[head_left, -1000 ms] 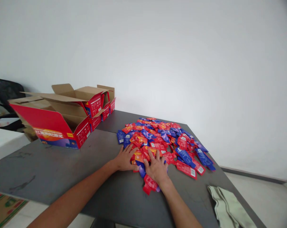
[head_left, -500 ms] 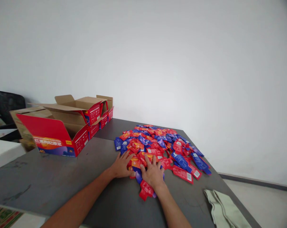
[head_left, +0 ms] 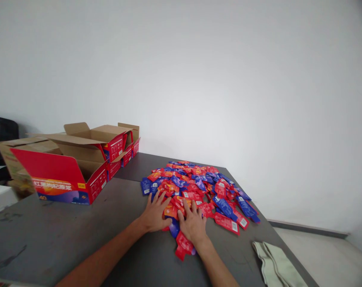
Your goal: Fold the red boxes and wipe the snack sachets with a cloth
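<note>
A broad pile of red and blue sachets (head_left: 195,185) lies on the dark grey table (head_left: 123,239). My left hand (head_left: 155,213) rests at the pile's near left edge, fingers spread and touching sachets. Beside it, my right hand (head_left: 193,224) lies palm down on the near part of the pile, its fingers also spread. Orange, red and purple-blue sachets show between the two hands. A red sachet (head_left: 183,244) sticks out toward me below my right hand. Whatever is under the palms is hidden.
Several open red cartons (head_left: 59,185) with brown flaps stand along the table's left side. A folded pale green cloth (head_left: 276,265) lies near the right edge. Behind the cartons are a brown cardboard box (head_left: 14,159) and a black chair (head_left: 2,135). A white wall rises behind the table.
The view has shifted slightly, so the cartons, pile and cloth sit a little lower and further left. Both hands stay on the near sachets with their fingers spread.
</note>
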Available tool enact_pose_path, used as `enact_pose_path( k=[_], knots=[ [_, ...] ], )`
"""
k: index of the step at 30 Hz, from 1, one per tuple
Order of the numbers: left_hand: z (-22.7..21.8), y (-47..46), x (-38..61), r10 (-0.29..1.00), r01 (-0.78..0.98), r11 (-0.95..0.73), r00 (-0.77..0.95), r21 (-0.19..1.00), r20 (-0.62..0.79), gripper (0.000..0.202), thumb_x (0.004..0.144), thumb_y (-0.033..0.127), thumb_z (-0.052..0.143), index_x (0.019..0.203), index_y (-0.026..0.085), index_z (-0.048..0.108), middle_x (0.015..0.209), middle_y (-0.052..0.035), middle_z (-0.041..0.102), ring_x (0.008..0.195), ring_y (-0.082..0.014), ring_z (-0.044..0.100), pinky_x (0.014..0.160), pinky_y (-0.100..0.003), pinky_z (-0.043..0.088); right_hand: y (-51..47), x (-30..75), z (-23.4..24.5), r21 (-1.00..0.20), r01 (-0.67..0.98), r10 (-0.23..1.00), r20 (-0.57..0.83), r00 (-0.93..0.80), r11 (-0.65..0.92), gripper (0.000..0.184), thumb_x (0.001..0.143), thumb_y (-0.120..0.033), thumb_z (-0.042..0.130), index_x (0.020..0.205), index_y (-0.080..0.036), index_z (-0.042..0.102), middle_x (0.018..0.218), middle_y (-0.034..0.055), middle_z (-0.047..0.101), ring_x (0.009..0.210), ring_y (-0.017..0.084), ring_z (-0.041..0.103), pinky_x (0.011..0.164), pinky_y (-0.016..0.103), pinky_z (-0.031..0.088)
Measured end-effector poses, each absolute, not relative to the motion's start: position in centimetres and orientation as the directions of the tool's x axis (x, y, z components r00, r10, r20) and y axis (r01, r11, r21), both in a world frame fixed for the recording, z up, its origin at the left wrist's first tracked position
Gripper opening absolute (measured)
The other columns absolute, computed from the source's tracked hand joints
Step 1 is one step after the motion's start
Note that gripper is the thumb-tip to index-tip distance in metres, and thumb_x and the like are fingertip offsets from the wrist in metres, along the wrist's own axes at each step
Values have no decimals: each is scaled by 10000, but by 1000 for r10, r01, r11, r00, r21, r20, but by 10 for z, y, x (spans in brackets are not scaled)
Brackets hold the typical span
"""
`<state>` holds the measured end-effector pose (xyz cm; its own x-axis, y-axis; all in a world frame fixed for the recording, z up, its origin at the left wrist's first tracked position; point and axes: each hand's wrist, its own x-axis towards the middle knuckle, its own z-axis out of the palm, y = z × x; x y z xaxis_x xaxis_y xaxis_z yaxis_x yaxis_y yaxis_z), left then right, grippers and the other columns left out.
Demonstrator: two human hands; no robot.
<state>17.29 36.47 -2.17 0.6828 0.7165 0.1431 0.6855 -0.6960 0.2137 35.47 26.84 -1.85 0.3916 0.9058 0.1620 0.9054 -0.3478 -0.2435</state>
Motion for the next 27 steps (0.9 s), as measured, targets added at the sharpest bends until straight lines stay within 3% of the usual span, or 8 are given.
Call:
enact_pose_path(
  k=[3, 7, 13, 18, 24, 27],
  knots=[
    [-16, 356, 193, 742, 709, -670, 638, 219, 204, 822, 812, 605, 504, 1541, 272, 322, 1636, -84, 236, 1515, -372, 61, 1187, -616, -20, 260, 360, -9, -235, 898, 883, 212, 420, -371, 565, 981, -559, 263, 1505, -369, 357, 1568, 80, 367, 1372, 368, 381, 1036, 571, 336],
    [-7, 335, 227, 750, 716, -658, 593, 233, 295, 757, 864, 595, 425, 1514, 209, 378, 1630, -111, 244, 1509, -387, 67, 1190, -608, -49, 238, 379, 1, -209, 887, 853, 255, 456, -412, 507, 1001, -435, 248, 1416, -286, 500, 1508, 91, 448, 1357, 328, 392, 1040, 502, 353],
    [4, 289, 294, 598, 538, -801, 740, 262, 309, 630, 906, 549, 384, 1500, 338, 373, 1622, -18, 284, 1519, -344, 67, 1188, -630, -31, 186, 422, 0, -115, 845, 803, 267, 533, -522, 482, 919, -232, 387, 1374, -208, 543, 1461, 125, 488, 1322, 314, 413, 1068, 457, 323],
    [-11, 252, 350, 491, 415, -862, 824, 290, 281, 620, 925, 534, 361, 1504, 312, 367, 1630, -29, 263, 1516, -335, 94, 1189, -636, -36, 136, 462, -11, -50, 764, 729, 261, 632, -644, 588, 837, -164, 446, 1423, -178, 496, 1501, 133, 444, 1350, 321, 376, 1059, 437, 334],
    [-29, 222, 395, 418, 336, -890, 870, 307, 261, 589, 937, 493, 345, 1484, 281, 401, 1589, -58, 352, 1503, -342, 158, 1186, -649, 32, 95, 503, -23, 42, 547, 531, 312, 788, -836, 601, 877, -269, 450, 1454, -103, 435, 1518, 232, 372, 1419, 434, 266, 1101, 570, 201],
    [-33, 211, 411, 386, 306, -903, 887, 302, 253, 571, 940, 491, 342, 1468, 288, 427, 1581, -62, 365, 1490, -342, 199, 1183, -654, 38, 89, 516, -30, 37, 457, 449, 272, 851, -889, 606, 897, -354, 458, 1461, -137, 406, 1465, 269, 402, 1330, 457, 389, 1007, 644, 279]
  ],
)
